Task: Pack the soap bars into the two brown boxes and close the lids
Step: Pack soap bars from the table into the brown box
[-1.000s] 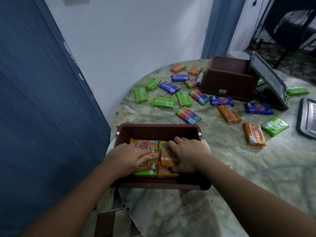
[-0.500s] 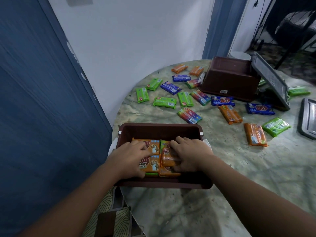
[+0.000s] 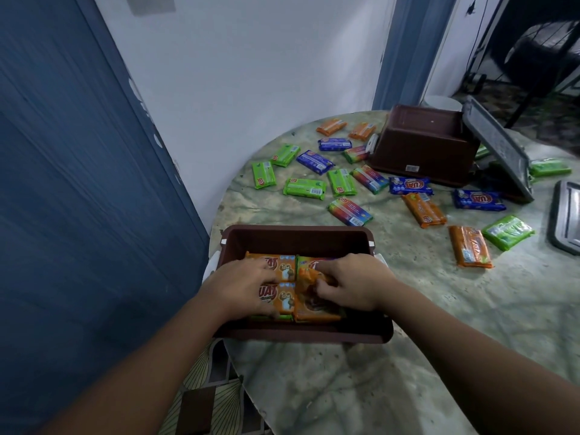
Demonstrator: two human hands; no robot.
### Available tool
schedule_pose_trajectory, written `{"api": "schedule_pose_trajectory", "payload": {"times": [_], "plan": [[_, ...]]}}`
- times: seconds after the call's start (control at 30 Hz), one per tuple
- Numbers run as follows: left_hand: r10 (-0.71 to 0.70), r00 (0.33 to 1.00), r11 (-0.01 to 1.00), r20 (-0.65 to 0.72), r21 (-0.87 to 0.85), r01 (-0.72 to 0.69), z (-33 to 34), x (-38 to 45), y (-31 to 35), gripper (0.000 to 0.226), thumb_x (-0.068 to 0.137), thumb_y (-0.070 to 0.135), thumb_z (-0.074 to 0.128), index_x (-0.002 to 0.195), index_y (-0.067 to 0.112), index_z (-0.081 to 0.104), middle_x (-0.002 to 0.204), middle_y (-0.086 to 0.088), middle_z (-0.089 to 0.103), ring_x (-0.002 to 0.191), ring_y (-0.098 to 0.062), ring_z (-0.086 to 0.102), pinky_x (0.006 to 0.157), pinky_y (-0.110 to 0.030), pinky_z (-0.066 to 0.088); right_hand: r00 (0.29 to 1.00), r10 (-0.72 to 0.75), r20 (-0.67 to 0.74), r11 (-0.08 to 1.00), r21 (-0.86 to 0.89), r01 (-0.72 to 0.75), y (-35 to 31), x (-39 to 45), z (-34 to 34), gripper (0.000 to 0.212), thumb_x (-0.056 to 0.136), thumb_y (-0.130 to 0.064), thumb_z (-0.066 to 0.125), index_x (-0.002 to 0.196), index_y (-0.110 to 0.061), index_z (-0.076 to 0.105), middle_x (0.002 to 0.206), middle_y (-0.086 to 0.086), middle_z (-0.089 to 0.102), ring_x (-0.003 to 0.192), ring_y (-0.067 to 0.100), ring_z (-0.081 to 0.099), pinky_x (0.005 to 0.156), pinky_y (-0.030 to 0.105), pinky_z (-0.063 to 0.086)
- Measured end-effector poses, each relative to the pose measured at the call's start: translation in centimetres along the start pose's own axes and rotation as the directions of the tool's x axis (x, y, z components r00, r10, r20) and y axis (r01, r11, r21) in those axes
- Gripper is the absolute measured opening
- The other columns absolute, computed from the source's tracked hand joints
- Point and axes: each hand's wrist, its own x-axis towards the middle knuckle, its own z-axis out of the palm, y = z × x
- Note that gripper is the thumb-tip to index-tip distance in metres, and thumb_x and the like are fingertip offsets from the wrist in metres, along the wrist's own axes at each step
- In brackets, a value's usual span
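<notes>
soap bars [image 3: 284,290] in orange wrappers are being settled inside the near brown box [image 3: 301,237], which sits at the worktop [image 3: 423,324] edge closest to the person. the left hand [image 3: 241,288] is laid flat on the left-side bars, its grip wide and pressing rather than closed on anything. the right hand [image 3: 351,285] has its fingers curled onto a crumpled orange bar [image 3: 309,276] at the box's middle, so its grip is narrow and appears to be holding that wrapper.

a bar could be left tilted or wedged if it is pushed in crooked, and the lid would then not seat. the box overhangs the worktop edge slightly, so hard downward pressure might tip it.

behind the near box, many bars remain loose: green bars [image 3: 303,189], blue bars [image 3: 409,185] and more orange ones [image 3: 469,251]. further behind, to the right, the second brown box [image 3: 423,146] lies tipped on its side and seems empty, with a grey lid [image 3: 499,149] leaning against it. another lid [image 3: 565,215] is seen right of that. much packing is judged to remain.
</notes>
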Motion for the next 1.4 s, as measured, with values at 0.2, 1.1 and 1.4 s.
{"api": "schedule_pose_trajectory", "payload": {"times": [0.2, 1.1, 1.4], "plan": [[-0.008, 1.000, 1.000, -0.001, -0.002, 0.008, -0.2, -0.2, 0.1, 0.074, 0.070, 0.078, 0.069, 0.133, 0.039, 0.062, 0.121, 0.015, 0.058, 0.114, -0.010, 0.056, 0.088, -0.038, 0.052, 0.987, 0.046, 0.151, 0.997, 0.048, -0.054, 0.1, 1.1, -0.6, 0.037, 0.107, -0.052, 0.033, 0.133, -0.033, 0.051, 0.112, 0.001, 0.070, 0.099, 0.024, 0.063, 0.079, 0.036, 0.044], [-0.014, 0.999, 0.997, 0.036, 0.075, 0.012, -0.9, -0.4, 1.0, 0.073, 0.075, 0.069, 0.073, 0.139, 0.041, 0.055, 0.129, 0.014, 0.051, 0.122, -0.011, 0.047, 0.093, -0.035, 0.047, 0.973, -0.135, 0.186, 0.968, -0.187, 0.170, -0.7, 0.5, 0.5, 0.093, 0.075, -0.081, 0.065, 0.153, -0.037, 0.039, 0.147, -0.006, 0.049, 0.132, 0.022, 0.050, 0.105, 0.041, 0.041], [-0.056, 0.998, 0.997, 0.002, 0.046, 0.056, -0.7, -0.7, 1.4, 0.072, 0.074, 0.074, 0.067, 0.137, 0.039, 0.056, 0.129, 0.015, 0.049, 0.123, -0.008, 0.044, 0.098, -0.034, 0.046, 0.982, -0.160, 0.100, 0.973, -0.150, 0.174, -0.5, 0.3, 0.9, 0.084, 0.081, -0.075, 0.065, 0.150, -0.032, 0.043, 0.138, -0.003, 0.048, 0.124, 0.021, 0.049, 0.102, 0.041, 0.043]]}}
